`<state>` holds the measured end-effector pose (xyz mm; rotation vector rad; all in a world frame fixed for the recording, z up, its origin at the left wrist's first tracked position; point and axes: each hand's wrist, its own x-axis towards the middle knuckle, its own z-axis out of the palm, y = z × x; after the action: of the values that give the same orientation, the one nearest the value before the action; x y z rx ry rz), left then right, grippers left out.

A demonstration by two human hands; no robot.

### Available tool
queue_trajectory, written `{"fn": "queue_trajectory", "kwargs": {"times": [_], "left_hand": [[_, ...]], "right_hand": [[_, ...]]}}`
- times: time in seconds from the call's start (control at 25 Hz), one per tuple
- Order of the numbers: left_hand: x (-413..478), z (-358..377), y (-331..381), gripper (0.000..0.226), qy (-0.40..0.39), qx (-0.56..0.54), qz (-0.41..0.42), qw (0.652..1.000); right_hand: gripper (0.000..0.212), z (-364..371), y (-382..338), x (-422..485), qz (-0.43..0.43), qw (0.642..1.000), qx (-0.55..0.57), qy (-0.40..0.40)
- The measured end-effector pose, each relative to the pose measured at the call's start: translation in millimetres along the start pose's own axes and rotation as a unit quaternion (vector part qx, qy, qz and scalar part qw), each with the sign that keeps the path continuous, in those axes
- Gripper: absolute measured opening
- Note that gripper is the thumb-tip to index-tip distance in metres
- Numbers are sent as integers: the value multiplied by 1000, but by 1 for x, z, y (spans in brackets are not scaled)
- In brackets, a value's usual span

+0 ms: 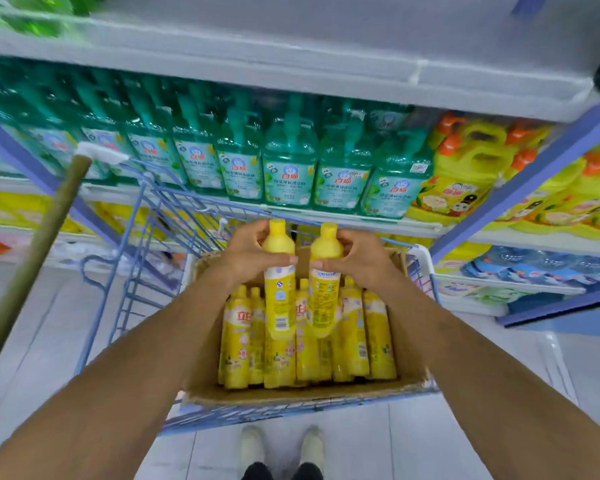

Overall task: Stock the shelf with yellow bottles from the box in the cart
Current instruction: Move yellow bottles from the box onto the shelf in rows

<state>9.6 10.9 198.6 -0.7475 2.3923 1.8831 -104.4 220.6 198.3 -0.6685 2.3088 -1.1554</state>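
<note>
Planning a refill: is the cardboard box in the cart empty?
Not empty: yellow bottles sit in the cardboard box, below the two held by the left hand and right hand.

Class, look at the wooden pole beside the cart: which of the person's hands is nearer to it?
Left. The left hand, gripping one yellow bottle, is on the side of the wooden pole; the right hand, gripping the other bottle, lies beyond it, farther right.

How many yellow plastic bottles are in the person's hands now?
2. The left hand grips one yellow plastic bottle, the right hand grips the second bottle, both upright above the brown cardboard box. More lie inside it.
</note>
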Motion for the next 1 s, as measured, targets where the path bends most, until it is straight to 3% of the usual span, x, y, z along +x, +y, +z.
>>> {"fn": "queue_trajectory", "kwargs": {"times": [0.16, 0.48, 0.76, 1.0], "left_hand": [[-11, -43, 112, 55, 4, 3, 109, 994], [-44, -130, 296, 53, 41, 7, 274, 961], [-18, -159, 383, 59, 58, 18, 335, 940], [37, -153, 405, 53, 89, 14, 325, 942]], "right_hand": [[34, -57, -110, 6, -92, 996, 5, 17], [37, -147, -293, -12, -249, 964, 30, 91], [57, -193, -345, 29, -305, 937, 12, 169], [39, -218, -345, 91, -296, 940, 10, 172]]}}
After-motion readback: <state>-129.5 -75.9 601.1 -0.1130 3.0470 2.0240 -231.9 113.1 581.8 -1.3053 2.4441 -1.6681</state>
